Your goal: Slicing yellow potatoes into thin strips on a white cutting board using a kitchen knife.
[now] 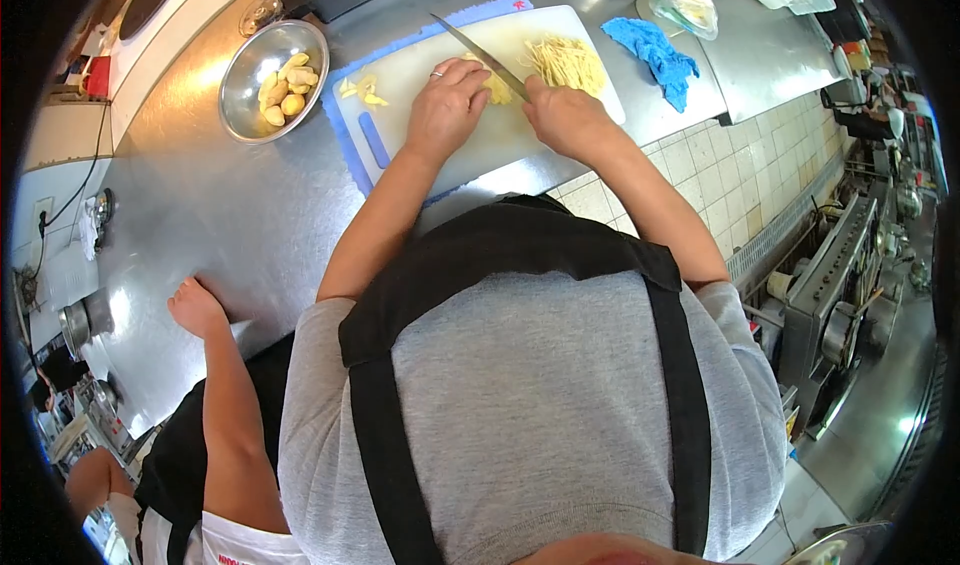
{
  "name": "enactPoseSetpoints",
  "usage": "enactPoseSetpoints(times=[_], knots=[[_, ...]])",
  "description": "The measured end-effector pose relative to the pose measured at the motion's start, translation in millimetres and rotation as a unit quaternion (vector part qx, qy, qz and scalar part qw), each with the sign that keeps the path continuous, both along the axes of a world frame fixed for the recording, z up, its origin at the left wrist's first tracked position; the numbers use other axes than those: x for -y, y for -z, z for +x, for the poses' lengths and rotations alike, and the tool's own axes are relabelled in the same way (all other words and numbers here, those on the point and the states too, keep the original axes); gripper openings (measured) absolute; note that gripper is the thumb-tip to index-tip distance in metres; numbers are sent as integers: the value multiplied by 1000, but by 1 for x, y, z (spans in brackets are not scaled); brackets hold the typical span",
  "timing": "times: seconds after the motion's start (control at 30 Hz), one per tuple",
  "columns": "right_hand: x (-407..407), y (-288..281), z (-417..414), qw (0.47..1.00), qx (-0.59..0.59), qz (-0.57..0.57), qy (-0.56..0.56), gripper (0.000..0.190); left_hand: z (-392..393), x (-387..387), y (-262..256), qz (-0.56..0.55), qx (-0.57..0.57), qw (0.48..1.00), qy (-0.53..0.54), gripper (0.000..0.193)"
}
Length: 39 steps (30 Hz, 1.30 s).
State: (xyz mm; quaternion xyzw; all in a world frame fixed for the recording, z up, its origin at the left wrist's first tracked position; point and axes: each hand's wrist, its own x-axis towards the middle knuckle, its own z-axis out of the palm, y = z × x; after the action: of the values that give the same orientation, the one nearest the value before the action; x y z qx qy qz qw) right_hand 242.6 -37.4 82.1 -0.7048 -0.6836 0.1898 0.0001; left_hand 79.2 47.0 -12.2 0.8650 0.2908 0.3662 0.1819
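A white plastic cutting board (pixel 420 145) with a blue handle slot lies on a blue cloth (pixel 349 145). My right hand (pixel 566 118) grips a kitchen knife (pixel 480 53), its blade pointing away to the upper left. Close to the blade, my left hand (pixel 450 107) presses its fingertips on pale yellow ginger slices (pixel 498 88); the fingers partly hide them. Thin ginger shreds (pixel 567 63) are heaped at the board's right end. Several small ginger pieces (pixel 364 90) lie at the left end.
A steel bowl (pixel 238 107) of peeled ginger pieces (pixel 285 88) stands left of the board. A crumpled blue cloth (pixel 656 56) and a plastic bag (pixel 684 2) lie to the right. At left, a co-worker's hand (pixel 196 307) rests on the steel counter (pixel 262 212).
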Motion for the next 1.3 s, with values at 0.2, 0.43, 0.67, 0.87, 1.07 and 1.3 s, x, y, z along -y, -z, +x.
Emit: enactPoseSetpoints(times=[0.2,0.43,0.67,0.87,1.07,1.3], knots=[[27,-3,-4,999,20,-43,21,19,-2,1,0,-6,-8,1000,-8,23],[2,25,-2,999,-6,37,15,19,-1,-1,2,-3,-4,1000,-2,25],[20,4,-6,999,33,-36,6,23,-3,2,0,-3,-17,1000,-15,25],[9,18,-5,999,15,-14,35,19,0,2,1,-9,-12,1000,-11,24],[22,4,-6,999,36,-36,-10,18,-2,0,1,4,-6,1000,-8,24],[2,6,-1,1000,7,2,10,19,0,1,-2,-2,-8,1000,-3,24]])
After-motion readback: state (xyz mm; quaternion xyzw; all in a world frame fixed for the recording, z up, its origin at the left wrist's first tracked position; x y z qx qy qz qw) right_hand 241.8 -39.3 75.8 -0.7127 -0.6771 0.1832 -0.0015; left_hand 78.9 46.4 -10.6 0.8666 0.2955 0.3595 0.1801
